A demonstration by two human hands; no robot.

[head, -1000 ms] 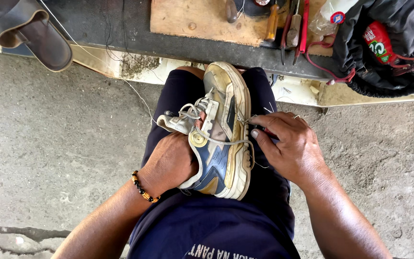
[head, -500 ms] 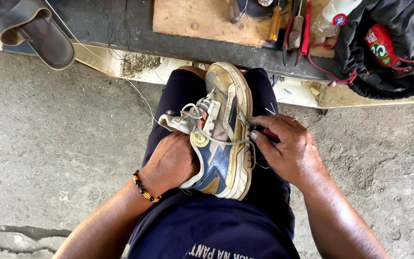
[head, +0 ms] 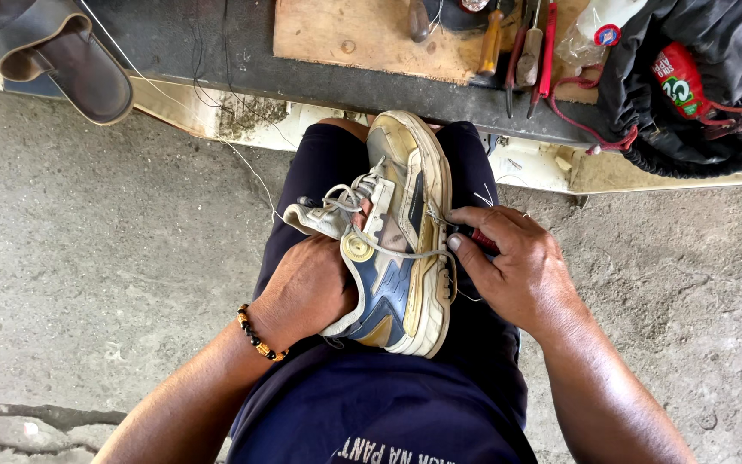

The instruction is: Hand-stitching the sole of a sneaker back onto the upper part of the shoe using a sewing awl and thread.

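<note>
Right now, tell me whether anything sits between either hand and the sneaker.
Nothing visible does. The left hand cups the sneaker directly from its upper side, and the right hand presses against the sole edge with a dark red-handled tool under its fingers. Thread runs there, but blocks nothing.

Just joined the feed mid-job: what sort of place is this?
Probably a street-side shoe repair spot: a worn sneaker on the lap, hand tools on a wooden board, bare concrete ground.

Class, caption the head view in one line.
Left hand steadies a worn sneaker on the lap; right hand presses its sole.
</note>
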